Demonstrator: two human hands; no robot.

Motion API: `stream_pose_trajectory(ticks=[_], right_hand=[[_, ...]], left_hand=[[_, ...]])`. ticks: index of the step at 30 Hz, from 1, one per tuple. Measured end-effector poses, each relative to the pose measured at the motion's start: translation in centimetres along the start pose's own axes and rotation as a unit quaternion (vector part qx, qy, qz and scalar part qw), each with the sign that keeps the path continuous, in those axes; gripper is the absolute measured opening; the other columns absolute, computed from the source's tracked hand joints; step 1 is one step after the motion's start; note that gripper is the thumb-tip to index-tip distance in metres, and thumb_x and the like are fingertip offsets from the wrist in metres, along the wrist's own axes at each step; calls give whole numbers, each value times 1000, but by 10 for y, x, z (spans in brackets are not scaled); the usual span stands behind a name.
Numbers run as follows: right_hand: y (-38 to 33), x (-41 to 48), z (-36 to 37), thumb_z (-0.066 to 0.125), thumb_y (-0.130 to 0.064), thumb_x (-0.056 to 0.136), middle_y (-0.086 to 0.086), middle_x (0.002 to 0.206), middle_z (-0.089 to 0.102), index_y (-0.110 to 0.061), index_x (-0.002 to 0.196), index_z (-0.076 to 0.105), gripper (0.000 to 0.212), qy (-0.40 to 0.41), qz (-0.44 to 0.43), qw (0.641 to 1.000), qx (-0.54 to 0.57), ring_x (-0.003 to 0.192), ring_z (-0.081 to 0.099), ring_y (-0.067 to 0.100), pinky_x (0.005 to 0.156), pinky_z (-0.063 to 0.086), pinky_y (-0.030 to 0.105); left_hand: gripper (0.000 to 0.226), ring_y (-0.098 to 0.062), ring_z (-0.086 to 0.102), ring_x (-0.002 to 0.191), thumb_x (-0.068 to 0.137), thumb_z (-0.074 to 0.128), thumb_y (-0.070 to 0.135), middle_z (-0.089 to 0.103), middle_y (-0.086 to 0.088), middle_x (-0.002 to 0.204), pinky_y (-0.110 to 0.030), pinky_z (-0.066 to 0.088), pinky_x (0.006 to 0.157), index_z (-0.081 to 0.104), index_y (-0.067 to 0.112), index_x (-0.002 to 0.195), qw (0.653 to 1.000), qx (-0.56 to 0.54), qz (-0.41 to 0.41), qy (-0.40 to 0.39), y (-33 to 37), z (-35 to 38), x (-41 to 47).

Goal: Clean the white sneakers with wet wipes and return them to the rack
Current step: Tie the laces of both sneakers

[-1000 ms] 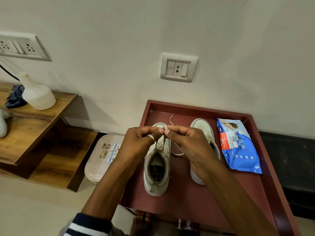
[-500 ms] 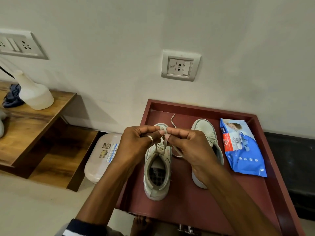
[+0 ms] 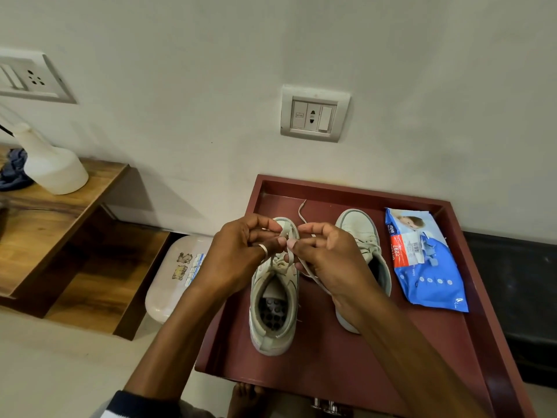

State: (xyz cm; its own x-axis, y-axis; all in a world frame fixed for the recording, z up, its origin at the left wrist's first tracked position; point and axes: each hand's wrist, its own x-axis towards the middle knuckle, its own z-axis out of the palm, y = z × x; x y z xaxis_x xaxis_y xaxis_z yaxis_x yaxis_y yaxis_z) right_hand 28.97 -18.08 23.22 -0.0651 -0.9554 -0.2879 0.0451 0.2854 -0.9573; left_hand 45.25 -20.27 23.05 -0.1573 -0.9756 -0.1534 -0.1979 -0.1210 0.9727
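White plastered wall [image 3: 180,70] fills the background, with a white switch-and-socket plate [image 3: 315,114] set in it above a dark red, shallow-walled wooden tray [image 3: 331,188] that forms the rack's top. The tray holds three things. A white low-top sneaker [image 3: 272,312] stands at the left with its toe to the wall, and a dark perforated insole shows in its opening. A second white sneaker [image 3: 361,230] stands just beside it, partly hidden by the right forearm. A blue plastic pack of wet wipes [image 3: 425,260] lies flat against the right wall of the tray, apart from both shoes. Left of the tray, a brown wooden shelf [image 3: 60,212] carries a white plastic bottle [image 3: 54,167] and a crumpled blue cloth [image 3: 12,173]. On the floor between shelf and tray sits a cream plastic box with stickers on its lid [image 3: 177,276]; the lid is on, so its contents cannot be seen.

Over the left sneaker's toe, the left hand [image 3: 238,257] and the right hand [image 3: 328,260] each curl their fingers and pinch the thin white lace [image 3: 301,212] of that shoe, and a small loop shows between them. The left hand wears a silver ring [image 3: 263,248].

Half a second ago the index fingertips met; now they have drawn slightly apart. Sneakers and pack lie where they did.
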Motion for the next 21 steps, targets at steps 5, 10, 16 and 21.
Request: stream_pose_trajectory(ticks=[5, 10, 16, 21], right_hand=[[-1, -1, 0, 69, -11, 89, 0, 87, 76, -14, 104, 69, 16, -33, 10, 999, 7, 72, 69, 7, 70, 55, 23], [-2, -2, 0, 71, -11, 87, 3, 89, 75, -18, 100, 75, 15, -74, -4, 997, -19, 77, 67, 9, 73, 53, 27], [-2, -2, 3, 63, -28, 94, -1, 85, 75, -19, 96, 74, 14, -38, -36, 996, -69, 69, 68, 9, 71, 53, 33], [0, 0, 3, 62, -24, 95, 4, 84, 76, -17, 100, 69, 11, -23, -5, 999, -49, 74, 72, 17, 77, 55, 35]], left_hand=[[15, -17, 76, 81, 85, 77, 5, 78, -7, 84, -21, 59, 74, 76, 8, 99, 1000, 2, 11, -7, 1, -3, 0], [25, -19, 74, 79, 84, 79, 7, 78, -6, 89, -25, 58, 68, 70, 13, 106, 999, 22, -25, 8, -1, -6, 3], [30, -26, 77, 85, 75, 84, 20, 79, -9, 87, -31, 59, 76, 73, 9, 101, 999, 12, -33, -39, 0, -6, 2], [22, -24, 77, 80, 76, 85, 17, 79, -7, 81, -35, 62, 79, 74, 7, 91, 996, 77, 15, -48, 1, -9, 2]])
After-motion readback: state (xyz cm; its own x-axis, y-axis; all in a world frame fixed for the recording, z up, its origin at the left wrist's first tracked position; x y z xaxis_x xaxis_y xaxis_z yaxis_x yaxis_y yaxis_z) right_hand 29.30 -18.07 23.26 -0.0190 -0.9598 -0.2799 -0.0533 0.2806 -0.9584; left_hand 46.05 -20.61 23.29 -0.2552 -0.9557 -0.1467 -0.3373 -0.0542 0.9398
